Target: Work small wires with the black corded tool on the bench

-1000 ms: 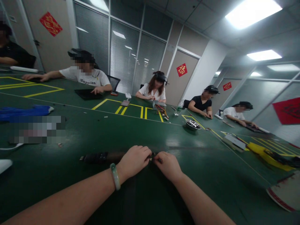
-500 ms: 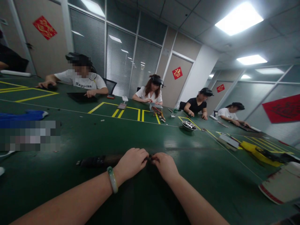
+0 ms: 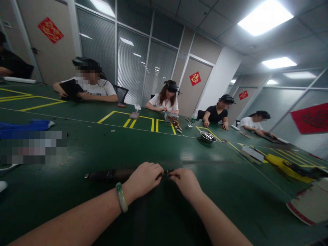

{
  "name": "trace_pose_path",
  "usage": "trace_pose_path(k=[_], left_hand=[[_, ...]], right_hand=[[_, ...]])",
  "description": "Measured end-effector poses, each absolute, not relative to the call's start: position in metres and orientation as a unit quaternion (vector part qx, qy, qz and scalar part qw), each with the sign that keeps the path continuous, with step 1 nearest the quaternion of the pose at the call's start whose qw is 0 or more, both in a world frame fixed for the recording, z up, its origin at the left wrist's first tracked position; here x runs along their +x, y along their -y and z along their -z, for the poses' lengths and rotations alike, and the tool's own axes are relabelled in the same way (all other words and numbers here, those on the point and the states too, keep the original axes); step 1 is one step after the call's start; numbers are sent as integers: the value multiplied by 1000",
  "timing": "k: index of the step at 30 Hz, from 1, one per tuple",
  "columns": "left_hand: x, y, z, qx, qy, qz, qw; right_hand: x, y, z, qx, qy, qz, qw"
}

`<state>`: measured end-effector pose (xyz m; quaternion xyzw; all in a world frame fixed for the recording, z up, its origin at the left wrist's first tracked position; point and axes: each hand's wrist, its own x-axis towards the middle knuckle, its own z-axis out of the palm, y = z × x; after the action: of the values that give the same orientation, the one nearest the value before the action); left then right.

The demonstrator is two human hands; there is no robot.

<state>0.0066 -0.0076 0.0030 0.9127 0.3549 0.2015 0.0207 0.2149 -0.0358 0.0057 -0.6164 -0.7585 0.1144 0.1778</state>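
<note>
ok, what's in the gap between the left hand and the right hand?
Head view: a small dark piece with a brass-coloured glint, too small to identify, between the left hand and right hand.

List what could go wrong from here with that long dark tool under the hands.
1. The small shiny piece between the fingertips of the left hand and right hand might slip away and be hard to spot on the dark green table.
2. The rounded dark tool lies lengthwise, so it could roll if the left hand eases off.
3. The bracelet on the left wrist might knock the tool.
</note>
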Motion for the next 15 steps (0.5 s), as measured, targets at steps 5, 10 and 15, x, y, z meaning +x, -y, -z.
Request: trace_pose_path(k=[5, 10, 15], left_hand=[[7, 9, -4, 908, -370, -195, 15], [8, 12, -6, 906, -379, -187, 13], [7, 12, -5, 909, -372, -185, 6]], right_hand=[[211, 37, -7, -631, 750, -76, 182], [207, 40, -10, -613, 774, -15, 155], [201, 40, -4, -587, 799, 20, 126]])
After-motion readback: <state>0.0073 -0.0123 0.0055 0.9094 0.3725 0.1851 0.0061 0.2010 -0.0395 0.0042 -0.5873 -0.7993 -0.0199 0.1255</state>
